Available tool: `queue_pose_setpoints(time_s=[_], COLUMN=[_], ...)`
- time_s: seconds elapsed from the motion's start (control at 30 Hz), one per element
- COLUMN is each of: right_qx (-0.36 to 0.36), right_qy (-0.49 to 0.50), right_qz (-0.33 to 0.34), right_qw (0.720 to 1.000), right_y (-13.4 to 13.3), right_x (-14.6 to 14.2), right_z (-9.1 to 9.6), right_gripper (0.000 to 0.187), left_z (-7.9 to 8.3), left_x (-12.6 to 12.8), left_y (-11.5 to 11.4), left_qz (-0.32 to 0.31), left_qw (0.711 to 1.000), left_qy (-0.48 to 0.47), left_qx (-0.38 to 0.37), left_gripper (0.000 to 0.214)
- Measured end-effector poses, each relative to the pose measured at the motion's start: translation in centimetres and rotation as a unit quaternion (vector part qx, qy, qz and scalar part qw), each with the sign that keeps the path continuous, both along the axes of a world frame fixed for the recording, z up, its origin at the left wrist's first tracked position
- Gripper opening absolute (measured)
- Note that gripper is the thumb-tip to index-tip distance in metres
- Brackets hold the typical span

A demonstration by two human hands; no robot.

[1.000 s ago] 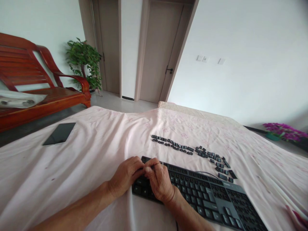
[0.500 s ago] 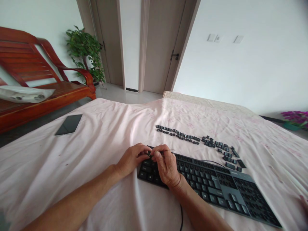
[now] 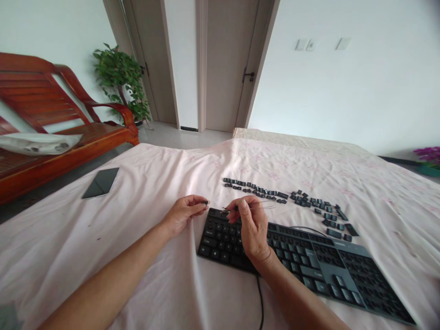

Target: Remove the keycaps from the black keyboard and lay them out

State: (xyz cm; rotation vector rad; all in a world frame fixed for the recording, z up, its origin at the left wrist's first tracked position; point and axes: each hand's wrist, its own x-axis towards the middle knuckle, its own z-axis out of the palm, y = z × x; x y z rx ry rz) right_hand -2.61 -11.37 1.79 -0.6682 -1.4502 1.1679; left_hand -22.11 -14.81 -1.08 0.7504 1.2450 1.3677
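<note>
A black keyboard (image 3: 220, 245) lies on the pink cloth, some of its key positions bare at the top row and right end. Just off its upper left corner, my left hand (image 3: 184, 213) pinches a small black keycap (image 3: 206, 202) between thumb and fingertips. My right hand (image 3: 253, 224) is closed round a thin wire keycap puller (image 3: 263, 205) over the left part of the keyboard. Its wire ends poke out on both sides of the fingers. Loose keycaps (image 3: 271, 193) lie in rows behind the keyboard; the palm hides some keys.
A dark-screened phone (image 3: 101, 183) rests at the left of the cloth (image 3: 165, 169). The keyboard's cable (image 3: 260, 298) runs toward me. Beyond the cloth stand a wooden bench (image 3: 72, 133), a leafy plant (image 3: 120, 82) and a closed door (image 3: 227, 64).
My hands have come apart: the left has drawn back off the keyboard's corner with a keycap, while the right has shifted slightly right with the puller. The view has tilted a little.
</note>
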Motion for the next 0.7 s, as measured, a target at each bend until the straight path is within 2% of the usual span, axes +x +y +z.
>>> queue_pose_setpoints(time_s=[0.1, 0.23, 0.33, 0.47, 0.7], right_qx=[-0.032, -0.028, -0.029, -0.051, -0.076], right_qy=[-0.023, -0.045, -0.027, -0.011, -0.009], right_qz=[-0.002, -0.025, -0.043, -0.040, -0.033], right_qw=[0.999, 0.998, 0.998, 0.998, 0.997], right_y=[0.5, 0.8, 0.8, 0.9, 1.1], right_x=[1.2, 2.9, 3.5, 3.5, 3.6], right_z=[0.3, -0.6, -1.3, -1.6, -1.7], right_gripper=[0.024, 0.028, 0.028, 0.030, 0.032], left_z=[0.3, 0.2, -0.2, -0.7, -0.9], left_x=[-0.1, 0.8, 2.0, 3.2, 3.3], left_y=[1.6, 5.0, 7.7, 10.9, 15.8], left_qz=[-0.004, 0.006, 0.021, 0.053, 0.082], left_qw=[1.000, 1.000, 0.996, 0.977, 0.950], left_qy=[-0.021, -0.015, 0.066, 0.187, 0.282], left_qx=[0.003, 0.026, 0.048, 0.090, 0.110], left_gripper=[0.031, 0.029, 0.024, 0.026, 0.018])
